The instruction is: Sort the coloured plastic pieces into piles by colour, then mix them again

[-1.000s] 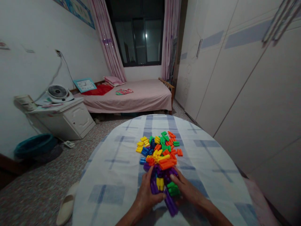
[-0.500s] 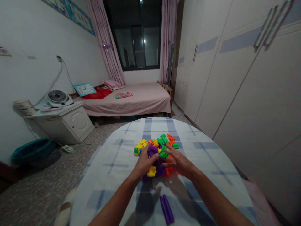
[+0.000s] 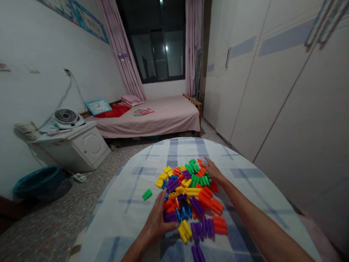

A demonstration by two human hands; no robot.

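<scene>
A loose pile of plastic tube-shaped building pieces in purple, orange, yellow, green and blue lies on the round table. My left hand [image 3: 156,218] rests at the pile's near left side, thumb and fingers apart. Its thumb is by a yellow piece [image 3: 184,231], its fingers beside purple and orange pieces. At the far right of the pile is my right hand [image 3: 214,171], fingers stretched out by small orange and green pieces [image 3: 201,180]; nothing shows held in it. A single green piece [image 3: 147,194] lies apart on the left, and a purple piece [image 3: 197,253] nearest me.
The table has a white and blue checked cloth [image 3: 131,214]. Beyond it stands a bed [image 3: 163,123] with a pink sheet. A white cabinet [image 3: 79,145] with a fan [image 3: 67,116] is at the left, a tall wardrobe [image 3: 286,109] at the right.
My hands have parted, the left drawn nearer and leftward, the right to the far right. The pieces, bunched between them before, now lie spread out, with a green one off to the left.
</scene>
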